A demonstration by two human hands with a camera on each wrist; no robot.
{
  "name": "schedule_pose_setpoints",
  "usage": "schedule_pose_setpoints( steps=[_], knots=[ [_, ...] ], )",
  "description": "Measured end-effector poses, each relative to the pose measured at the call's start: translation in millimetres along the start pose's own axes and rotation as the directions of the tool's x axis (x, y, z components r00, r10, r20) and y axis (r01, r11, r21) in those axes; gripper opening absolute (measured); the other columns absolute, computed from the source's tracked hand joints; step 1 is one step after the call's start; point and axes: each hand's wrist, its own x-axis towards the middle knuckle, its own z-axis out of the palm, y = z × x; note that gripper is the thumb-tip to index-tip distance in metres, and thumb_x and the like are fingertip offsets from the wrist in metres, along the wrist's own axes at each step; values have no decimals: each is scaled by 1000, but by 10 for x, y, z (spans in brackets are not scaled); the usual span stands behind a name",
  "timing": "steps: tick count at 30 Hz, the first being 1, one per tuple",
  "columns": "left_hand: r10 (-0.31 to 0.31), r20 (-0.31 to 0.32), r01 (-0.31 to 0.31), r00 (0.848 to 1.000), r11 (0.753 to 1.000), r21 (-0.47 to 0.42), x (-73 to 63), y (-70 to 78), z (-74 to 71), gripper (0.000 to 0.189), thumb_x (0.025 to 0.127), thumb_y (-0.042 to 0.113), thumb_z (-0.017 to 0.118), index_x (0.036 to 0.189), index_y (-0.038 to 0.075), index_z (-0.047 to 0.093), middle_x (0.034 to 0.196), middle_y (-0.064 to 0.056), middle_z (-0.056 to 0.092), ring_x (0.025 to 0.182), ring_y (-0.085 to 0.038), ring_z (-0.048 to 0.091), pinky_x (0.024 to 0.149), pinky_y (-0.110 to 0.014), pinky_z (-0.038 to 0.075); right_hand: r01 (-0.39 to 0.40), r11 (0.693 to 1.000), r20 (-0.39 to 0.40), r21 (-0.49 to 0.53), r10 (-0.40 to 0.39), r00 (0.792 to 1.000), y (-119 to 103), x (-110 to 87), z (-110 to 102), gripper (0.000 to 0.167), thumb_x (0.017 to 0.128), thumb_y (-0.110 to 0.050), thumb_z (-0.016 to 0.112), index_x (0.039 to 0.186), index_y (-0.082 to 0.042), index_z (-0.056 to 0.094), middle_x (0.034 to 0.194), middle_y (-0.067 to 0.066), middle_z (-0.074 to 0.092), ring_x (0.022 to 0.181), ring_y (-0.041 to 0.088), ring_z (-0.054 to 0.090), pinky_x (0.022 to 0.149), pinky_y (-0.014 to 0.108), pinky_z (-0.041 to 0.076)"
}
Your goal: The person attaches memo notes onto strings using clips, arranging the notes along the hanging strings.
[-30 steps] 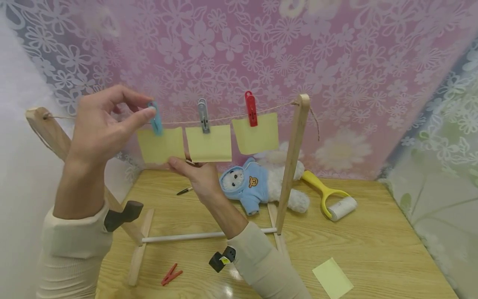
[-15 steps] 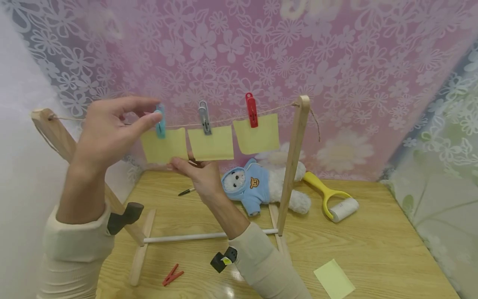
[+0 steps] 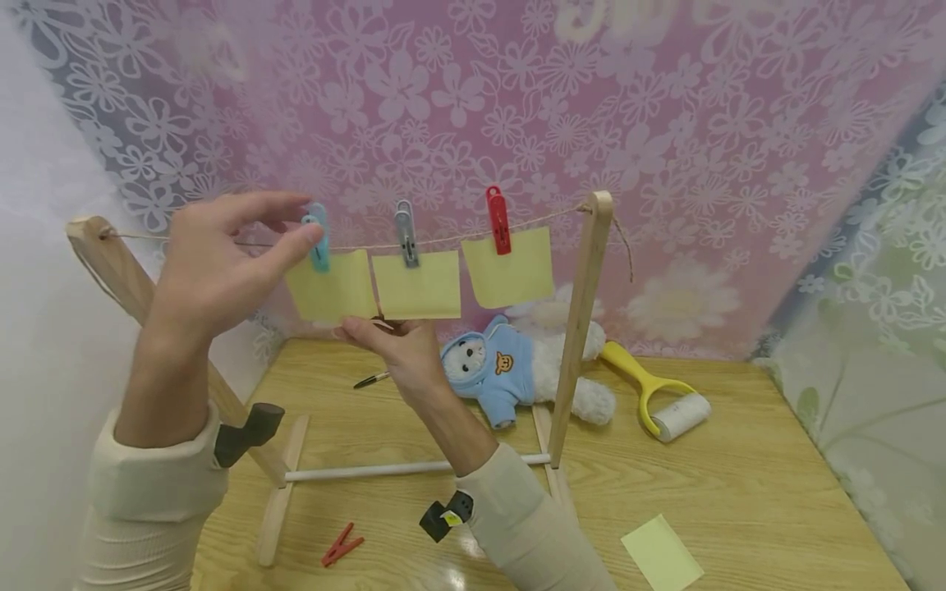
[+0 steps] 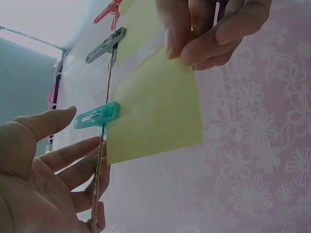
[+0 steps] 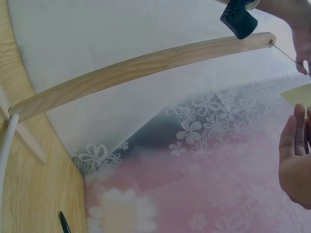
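Note:
A light-blue clothes peg (image 3: 319, 256) clips a yellow paper note (image 3: 336, 291) to the string, seen close up as a turquoise peg (image 4: 99, 115) in the left wrist view. Around that peg my left hand (image 3: 222, 254) is spread, its thumb just off the peg's end and its fingers behind the string (image 4: 108, 80). At the note's lower edge my right hand (image 3: 402, 349) pinches the paper between thumb and fingers. Two more notes hang to the right, one under a grey peg (image 3: 406, 234), the other under a red peg (image 3: 498, 220).
Wooden posts (image 3: 584, 328) carry the string, joined low down by a white rod (image 3: 369, 471). On the table lie a red peg (image 3: 342, 545), a loose yellow note (image 3: 662, 552), a plush toy in a blue hoodie (image 3: 510, 365), a yellow-handled lint roller (image 3: 646, 382) and a pen (image 3: 371, 380).
The view shifts slightly, and the blue peg and its note appear a little farther right. My left fingers have loosened from the blue peg; my right hand keeps its pinch on the note.

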Motion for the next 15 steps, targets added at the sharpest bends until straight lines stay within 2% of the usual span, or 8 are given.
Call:
schedule_pose_setpoints(
  steps=[4,7,9,15],
  knots=[
    [27,-29,-27,999,1000,-7,15,-3,9,27,84,19,70,108,5,71,100,-16,72,79,9,53,77,-16,37,2,1000,5,2,-2,1000,-12,-3,-10,28,88,-3,64,108,17,62,83,3,75,81,7,70,95,33,51],
    [35,-50,-36,998,999,-17,17,-5,18,27,84,19,70,108,6,71,100,-16,72,81,7,53,80,-16,37,9,1000,15,-2,-9,1000,-13,-4,-22,27,88,-2,64,107,17,62,79,-2,75,81,7,69,94,33,51],
    [45,-91,-47,995,999,-25,9,-9,29,26,83,17,71,107,6,72,100,-17,72,83,8,53,82,-15,37,17,1000,23,-18,-17,1000,-11,-13,-37,27,88,-2,64,107,17,62,79,-6,73,82,7,69,93,33,51],
    [97,-243,-110,965,993,-43,-34,-39,56,25,80,11,72,104,1,72,101,-17,71,86,10,53,85,-16,37,11,996,36,-94,-8,999,35,-61,-142,27,86,0,64,108,15,61,92,-4,70,83,5,67,92,33,52]
  ],
)
